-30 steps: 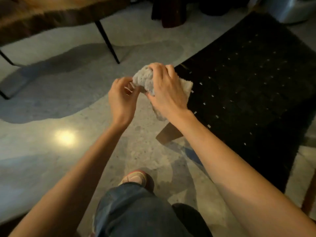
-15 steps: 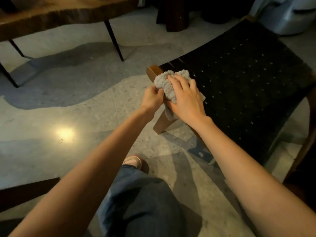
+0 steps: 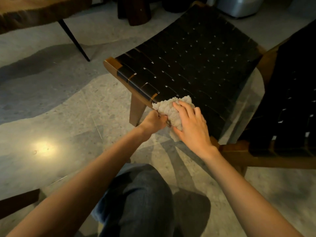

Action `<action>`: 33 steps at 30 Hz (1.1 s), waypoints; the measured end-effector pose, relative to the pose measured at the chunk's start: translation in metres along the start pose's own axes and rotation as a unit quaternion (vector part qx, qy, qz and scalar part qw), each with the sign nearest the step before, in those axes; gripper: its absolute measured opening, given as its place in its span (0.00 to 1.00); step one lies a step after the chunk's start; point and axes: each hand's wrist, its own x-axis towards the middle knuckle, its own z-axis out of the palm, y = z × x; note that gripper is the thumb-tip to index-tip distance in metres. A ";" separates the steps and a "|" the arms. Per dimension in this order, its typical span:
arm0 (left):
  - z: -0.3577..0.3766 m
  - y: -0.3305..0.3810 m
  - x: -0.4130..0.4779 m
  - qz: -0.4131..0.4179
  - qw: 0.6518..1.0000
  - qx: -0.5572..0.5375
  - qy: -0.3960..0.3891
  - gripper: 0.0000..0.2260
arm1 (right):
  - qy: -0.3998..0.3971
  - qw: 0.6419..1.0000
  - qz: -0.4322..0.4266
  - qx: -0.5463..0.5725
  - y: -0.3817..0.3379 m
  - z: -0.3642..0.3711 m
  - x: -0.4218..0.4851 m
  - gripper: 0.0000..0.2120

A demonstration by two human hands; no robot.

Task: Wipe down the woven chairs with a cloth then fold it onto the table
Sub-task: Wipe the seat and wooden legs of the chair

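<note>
Dim room, speckled terrazzo floor (image 3: 51, 108). Pinching near edge of terry cloth (image 3: 171, 109) with left hand (image 3: 153, 121), curled tight; pressing down on it with right hand (image 3: 190, 124), laid flat and spread. Sits bunched on front corner of black woven chair seat (image 3: 196, 62), overhanging the wooden rail (image 3: 109, 64). Judged light, soft, limp, not slippery: take by edge or corner. Second woven chair (image 3: 294, 103) right; wooden table (image 3: 42, 11) far left.

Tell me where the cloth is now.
In the head view, near the centre, the cloth lies on the near edge of the woven chair seat, pressed under the right hand, while the left hand grips its left side.
</note>
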 end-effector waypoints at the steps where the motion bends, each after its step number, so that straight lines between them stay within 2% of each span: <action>1: 0.002 0.001 -0.002 -0.023 0.999 0.001 -0.025 0.06 | -0.001 1.000 0.009 -0.005 0.003 -0.001 -0.007 0.37; 2: 0.005 0.001 -0.003 -0.039 0.998 0.009 -0.041 0.05 | -0.001 1.000 0.016 -0.010 0.005 -0.001 -0.012 0.36; 5: 0.007 0.001 -0.008 -0.016 0.996 0.068 -0.062 0.12 | -0.010 0.999 0.032 -0.018 0.003 -0.003 -0.015 0.36; 7: 0.004 0.003 -0.014 -0.034 0.994 0.082 -0.060 0.10 | -0.032 0.999 0.035 -0.009 -0.003 -0.007 -0.010 0.36; 9: -0.005 0.005 -0.020 -0.051 0.996 0.067 -0.035 0.11 | -0.058 0.996 0.036 0.049 -0.009 -0.009 -0.006 0.37; 11: -0.020 0.003 -0.024 -0.038 0.993 0.107 0.008 0.14 | -0.074 0.990 0.016 0.118 -0.014 -0.009 -0.003 0.35; 13: -0.036 -0.001 -0.025 -0.013 0.987 0.147 0.057 0.15 | -0.077 0.988 -0.016 0.132 -0.018 -0.008 0.001 0.32; 15: -0.049 -0.007 -0.025 0.000 0.985 0.139 0.097 0.15 | -0.058 0.989 -0.039 0.131 -0.025 -0.004 0.010 0.31; 18: -0.063 -0.015 -0.016 0.020 0.983 0.089 0.157 0.14 | -0.016 0.988 -0.048 0.146 -0.039 0.000 0.034 0.29; 22: -0.094 -0.013 0.006 0.023 0.972 -0.052 0.229 0.14 | 0.005 0.982 -0.085 0.169 -0.067 0.006 0.083 0.29; 25: -0.130 -0.004 0.028 0.018 0.948 -0.172 0.267 0.12 | 0.020 0.978 -0.126 0.165 -0.099 0.012 0.128 0.28; 28: -0.163 0.005 0.050 0.038 0.919 -0.225 0.321 0.13 | 0.043 0.979 -0.139 0.143 -0.128 0.020 0.167 0.27; 30: -0.176 0.011 0.060 0.046 0.907 -0.273 0.318 0.14 | 0.063 0.981 -0.141 0.119 -0.139 0.026 0.182 0.26; 33: -0.175 0.023 0.060 0.054 0.900 -0.351 0.251 0.14 | 0.076 0.983 -0.127 0.104 -0.143 0.030 0.183 0.25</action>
